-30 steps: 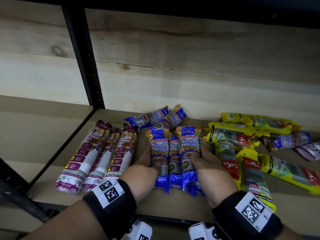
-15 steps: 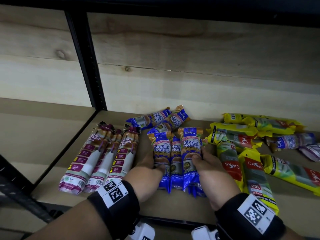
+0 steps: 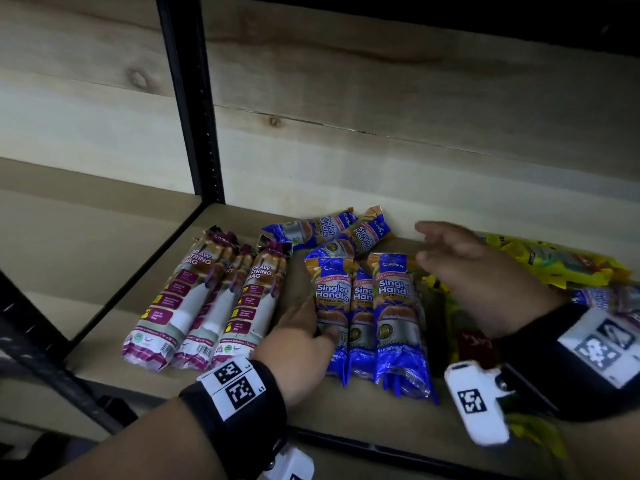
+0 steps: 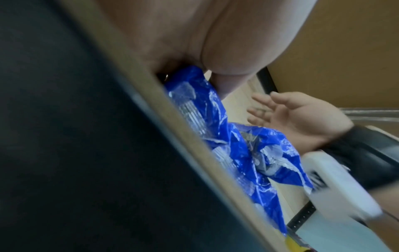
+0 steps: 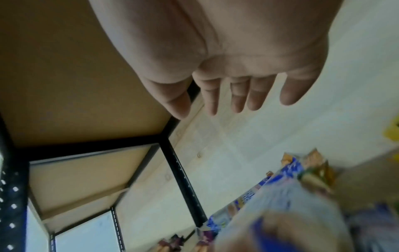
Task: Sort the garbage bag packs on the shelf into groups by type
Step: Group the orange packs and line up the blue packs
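Left hand touches leftmost blue pack, fingers hidden, grip I cannot tell | right hand splayed, blurred, empty

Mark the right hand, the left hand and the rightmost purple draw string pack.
right hand (image 3: pixel 485 285): head view, on the back of the hand.
left hand (image 3: pixel 298 337): head view, on the back of the hand.
rightmost draw string pack (image 3: pixel 251 303): head view, on the middle of its printed front.

On your pale wooden shelf board, three purple plastic drawstring packs lie side by side at the left. Just right of them lie three blue plastic singlet-handle packs, with two more blue packs crosswise behind. Yellow plastic packs lie farthest right.
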